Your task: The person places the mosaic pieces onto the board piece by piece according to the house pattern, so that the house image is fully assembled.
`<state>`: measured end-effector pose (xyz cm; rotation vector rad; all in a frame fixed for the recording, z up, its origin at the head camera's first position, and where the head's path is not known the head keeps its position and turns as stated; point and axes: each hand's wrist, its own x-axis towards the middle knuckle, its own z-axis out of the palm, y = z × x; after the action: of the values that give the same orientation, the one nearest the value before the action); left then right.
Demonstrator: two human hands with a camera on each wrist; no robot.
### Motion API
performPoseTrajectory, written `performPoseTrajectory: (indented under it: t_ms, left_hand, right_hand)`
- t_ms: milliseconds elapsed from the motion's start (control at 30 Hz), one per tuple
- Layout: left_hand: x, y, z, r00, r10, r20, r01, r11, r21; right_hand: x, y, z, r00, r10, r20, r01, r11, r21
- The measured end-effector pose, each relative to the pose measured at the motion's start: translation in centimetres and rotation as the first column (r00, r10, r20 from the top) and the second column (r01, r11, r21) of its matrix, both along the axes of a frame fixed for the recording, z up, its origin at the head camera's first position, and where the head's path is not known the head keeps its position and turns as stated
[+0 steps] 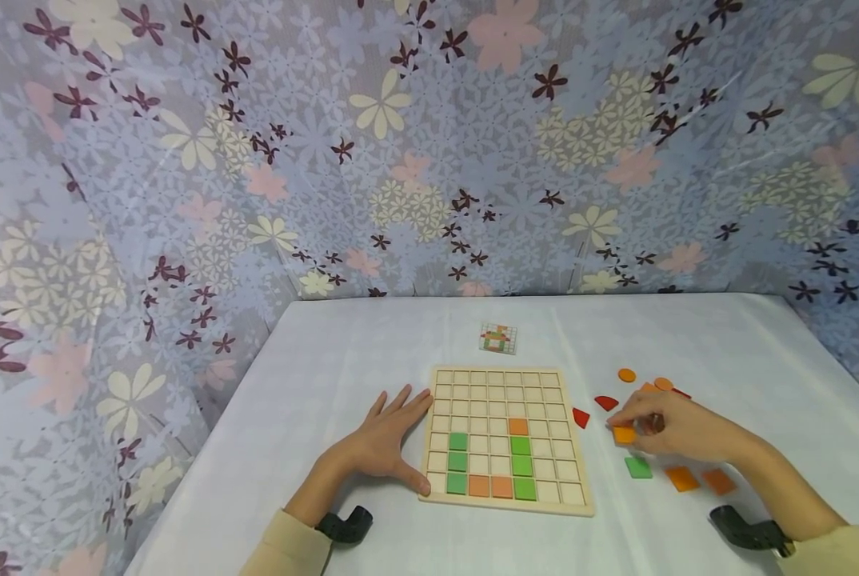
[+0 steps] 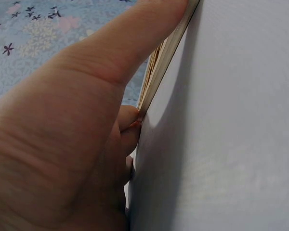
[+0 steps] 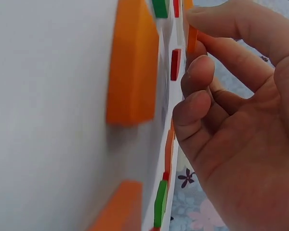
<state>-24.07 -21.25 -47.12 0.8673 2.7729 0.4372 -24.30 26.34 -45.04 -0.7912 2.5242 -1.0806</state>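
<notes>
- Background: floral cloth [image 1: 379, 172], blue-grey with yellow, pink and dark red blooms. Below it, a white-covered table [image 1: 372, 344].
- Far left: left hand [image 1: 386, 444], fingers spread wide, nothing gripped. Fingertips and thumb rest on the left edge of a pale wooden grid board [image 1: 478, 398].
- Left wrist view adds the board's side wall, edge-on, with the thumb set against it; head view gives only the top. The tiles in the board do not show from this wrist.
- Board, head view: three green tiles [image 1: 457, 462] up a column near the left; two orange tiles [image 1: 490, 486] in the bottom row; then three brighter green tiles [image 1: 521, 465] with one orange tile [image 1: 518, 426] above.
- Beyond the board: small patterned card [image 1: 497, 338], seen from the head only.
- Right of board: two red pieces [image 1: 605, 403]; farther back, orange discs [image 1: 627, 375].
- Right hand [image 1: 677, 420]: thumb and fingertip pinch an orange square [image 1: 623, 434], to the right of the board and apart from it. Right wrist view shows the remaining fingers curled, and the thickness of loose pieces. Cannot tell whether the square touches the table.
- Nearer: green piece [image 1: 638, 467], then two loose orange squares [image 1: 682, 479].
</notes>
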Motion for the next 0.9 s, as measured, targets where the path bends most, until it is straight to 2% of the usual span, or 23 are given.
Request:
performPoseTrajectory:
  t_ms: [133, 367, 467, 667, 900]
  left_hand:
    - [-0.1, 0.0, -0.1, 1.000, 0.002, 0.000, -0.002, 1.000, -0.005]
    - [0.0, 0.0, -0.1, 1.000, -0.004, -0.001, 0.004, 1.000, 0.002]
    - [0.0, 0.0, 0.0, 1.000, -0.009, -0.003, 0.009, 1.000, 0.006]
    - [0.0, 0.0, 0.1, 1.000, -0.009, -0.003, 0.009, 1.000, 0.003]
    - [-0.1, 0.1, 0.0, 1.000, -0.001, -0.007, 0.001, 1.000, 0.002]
  right_hand:
    - [-0.1, -0.6, 0.0, 1.000, 0.020, -0.020, -0.020, 0.999, -0.024]
    - [-0.5, -1.8, 0.3, 0.995, 0.040, -0.093, -0.039, 0.999, 0.010]
    - [-0.6, -2.3, 0.3, 0.995, 0.043, -0.092, -0.042, 0.999, 0.009]
    - [-0.9, -3.4, 0.3, 0.998, 0.044, -0.041, -0.044, 0.999, -0.005]
    - [-1.2, -5.0, 0.2, 0.999, 0.041, -0.034, -0.041, 0.999, -0.002]
